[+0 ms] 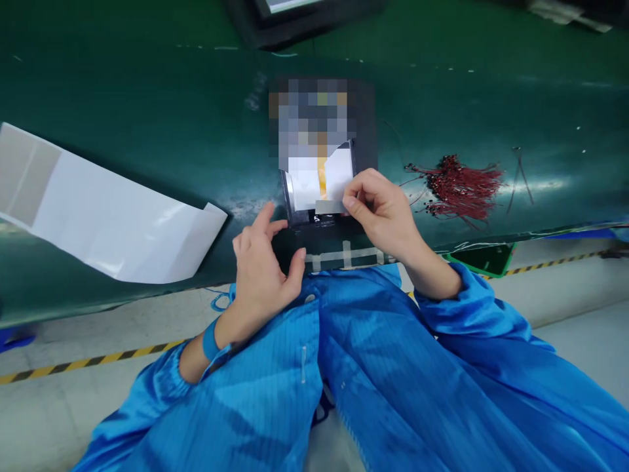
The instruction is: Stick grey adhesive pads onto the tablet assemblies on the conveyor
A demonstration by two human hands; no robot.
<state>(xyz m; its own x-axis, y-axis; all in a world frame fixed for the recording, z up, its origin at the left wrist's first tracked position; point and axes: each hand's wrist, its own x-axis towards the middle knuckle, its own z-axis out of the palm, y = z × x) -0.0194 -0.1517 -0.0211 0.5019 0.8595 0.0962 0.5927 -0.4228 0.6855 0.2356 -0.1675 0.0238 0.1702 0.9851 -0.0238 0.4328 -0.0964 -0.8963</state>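
My right hand [381, 210] pinches one end of a short grey adhesive strip [330, 207] between thumb and forefinger. The strip lies across the lower edge of a flat white panel [304, 187] in a dark frame, over the end of an orange ribbon strip [322, 177]. Whether the strip touches the panel along its whole length I cannot tell. My left hand [265, 262] is open at the panel's lower left corner, its fingers apart and a fingertip close to the dark frame. The panel's upper part is blurred into blocks.
A bundle of thin dark-red wires [462, 187] lies on the green mat [196, 118] at the right, with loose wires beside it. At the left is a long white backing sheet [118, 210]. Tape pieces [344, 257] stick to the front edge. A dark tray [304, 23] stands behind.
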